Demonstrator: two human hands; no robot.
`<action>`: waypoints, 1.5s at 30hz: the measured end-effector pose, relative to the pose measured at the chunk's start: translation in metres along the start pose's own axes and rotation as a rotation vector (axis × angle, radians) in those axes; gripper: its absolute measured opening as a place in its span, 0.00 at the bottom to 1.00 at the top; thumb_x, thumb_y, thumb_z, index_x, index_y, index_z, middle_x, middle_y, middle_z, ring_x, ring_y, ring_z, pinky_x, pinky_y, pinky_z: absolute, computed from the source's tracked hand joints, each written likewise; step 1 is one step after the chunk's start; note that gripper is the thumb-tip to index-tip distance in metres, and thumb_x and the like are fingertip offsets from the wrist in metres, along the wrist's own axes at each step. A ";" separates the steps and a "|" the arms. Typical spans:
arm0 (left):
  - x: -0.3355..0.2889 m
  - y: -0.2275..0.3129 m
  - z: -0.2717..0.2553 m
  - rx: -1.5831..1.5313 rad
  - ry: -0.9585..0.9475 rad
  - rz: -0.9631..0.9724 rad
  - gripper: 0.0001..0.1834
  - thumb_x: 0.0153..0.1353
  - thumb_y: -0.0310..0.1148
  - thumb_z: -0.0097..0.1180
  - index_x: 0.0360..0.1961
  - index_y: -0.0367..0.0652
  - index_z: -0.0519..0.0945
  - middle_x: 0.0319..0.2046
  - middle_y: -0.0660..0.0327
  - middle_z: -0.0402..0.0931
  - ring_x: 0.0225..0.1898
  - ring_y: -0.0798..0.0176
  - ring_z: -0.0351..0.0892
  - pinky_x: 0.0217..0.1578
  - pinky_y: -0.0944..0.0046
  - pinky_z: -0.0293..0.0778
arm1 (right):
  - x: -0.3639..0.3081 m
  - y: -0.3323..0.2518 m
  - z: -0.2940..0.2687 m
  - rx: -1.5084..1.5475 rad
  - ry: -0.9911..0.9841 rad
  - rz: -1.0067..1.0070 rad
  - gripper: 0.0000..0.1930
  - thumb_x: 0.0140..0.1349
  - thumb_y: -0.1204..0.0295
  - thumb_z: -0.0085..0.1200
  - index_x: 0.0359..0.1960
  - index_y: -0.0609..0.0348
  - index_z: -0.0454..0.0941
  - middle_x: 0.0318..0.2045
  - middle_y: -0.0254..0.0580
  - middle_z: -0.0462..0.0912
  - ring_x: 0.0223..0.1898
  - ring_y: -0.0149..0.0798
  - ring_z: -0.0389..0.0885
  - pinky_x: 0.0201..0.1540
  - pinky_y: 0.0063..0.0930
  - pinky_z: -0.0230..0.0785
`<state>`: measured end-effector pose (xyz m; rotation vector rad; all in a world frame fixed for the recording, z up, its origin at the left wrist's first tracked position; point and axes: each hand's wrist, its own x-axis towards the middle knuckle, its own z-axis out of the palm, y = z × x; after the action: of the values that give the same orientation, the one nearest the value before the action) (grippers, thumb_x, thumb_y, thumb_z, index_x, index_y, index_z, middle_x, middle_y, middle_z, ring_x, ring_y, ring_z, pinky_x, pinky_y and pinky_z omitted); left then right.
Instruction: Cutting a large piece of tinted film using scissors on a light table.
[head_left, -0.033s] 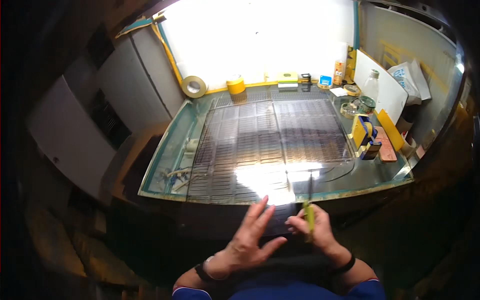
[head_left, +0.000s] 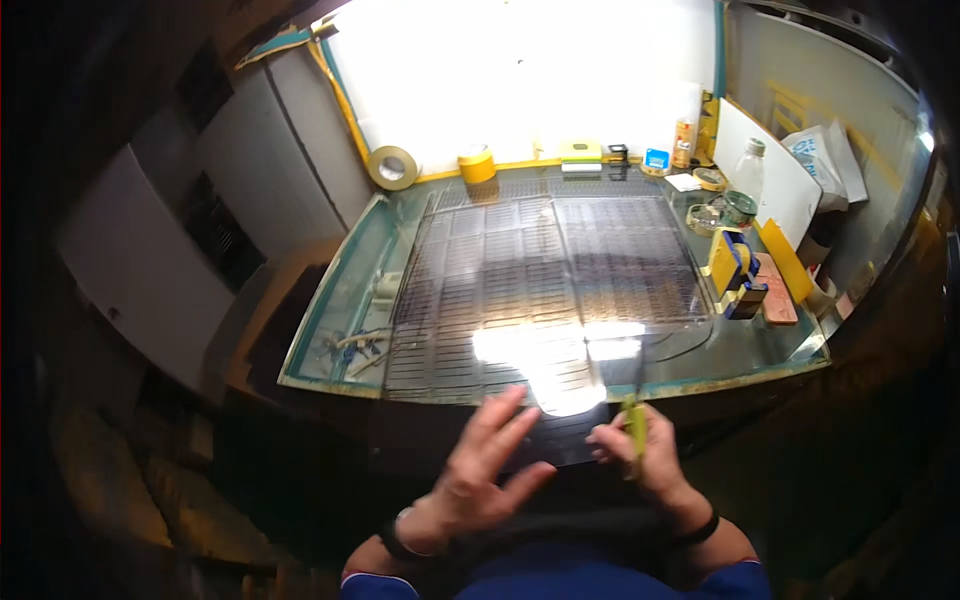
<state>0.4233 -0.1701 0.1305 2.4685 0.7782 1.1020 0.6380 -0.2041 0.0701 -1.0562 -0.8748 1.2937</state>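
Note:
A large dark translucent sheet (head_left: 480, 250) with rows of fine lines lies across a glass-topped table (head_left: 330, 290). Its near part hangs past the front edge, between my hands. My left hand (head_left: 468, 485) is open, its fingers spread and blurred over or on that near part; contact is unclear. My right hand (head_left: 657, 460) is closed around a slim tool with a yellow-green handle (head_left: 636, 432). The tool's thin dark front end points away from me, toward the table edge; its exact kind is blurred. Glare hides part of the sheet near the front.
A blue-and-yellow tape dispenser (head_left: 738, 275), a pinkish block (head_left: 776, 290), a clear bottle (head_left: 748, 170) and tape rolls line the right side. At the back stand a wide tape roll (head_left: 392, 168) and a yellow roll (head_left: 477, 165), before a bright panel (head_left: 520, 90).
My right hand has shifted right with the yellow-green-handled tool. My left hand has moved slightly left, so the hands are farther apart. The whole view has shifted a little.

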 end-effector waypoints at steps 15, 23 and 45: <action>-0.043 -0.095 -0.056 -1.196 0.027 -1.178 0.20 0.64 0.43 0.36 0.35 0.35 0.70 0.25 0.50 0.76 0.15 0.61 0.76 0.13 0.71 0.74 | -0.019 -0.038 -0.045 -0.305 0.365 -0.075 0.08 0.55 0.70 0.53 0.28 0.59 0.67 0.28 0.43 0.78 0.23 0.27 0.75 0.25 0.16 0.67; -0.030 -0.096 -0.046 -0.989 -0.045 -1.052 0.12 0.59 0.36 0.49 0.32 0.35 0.74 0.16 0.61 0.73 0.10 0.75 0.69 0.08 0.80 0.62 | -0.017 -0.027 -0.059 -0.331 0.388 -0.109 0.08 0.52 0.75 0.56 0.26 0.61 0.67 0.28 0.44 0.78 0.22 0.28 0.76 0.25 0.18 0.69; -0.051 -0.085 -0.069 -0.986 0.475 -1.087 0.20 0.65 0.43 0.34 0.51 0.41 0.65 0.32 0.54 0.77 0.21 0.68 0.77 0.15 0.75 0.70 | -0.016 -0.025 -0.022 -0.397 0.170 -0.142 0.08 0.50 0.80 0.57 0.25 0.63 0.68 0.25 0.39 0.78 0.26 0.25 0.75 0.30 0.17 0.68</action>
<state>0.3131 -0.1280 0.1036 0.7563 1.1056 1.1528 0.6653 -0.2218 0.0880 -1.3648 -1.0807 0.9162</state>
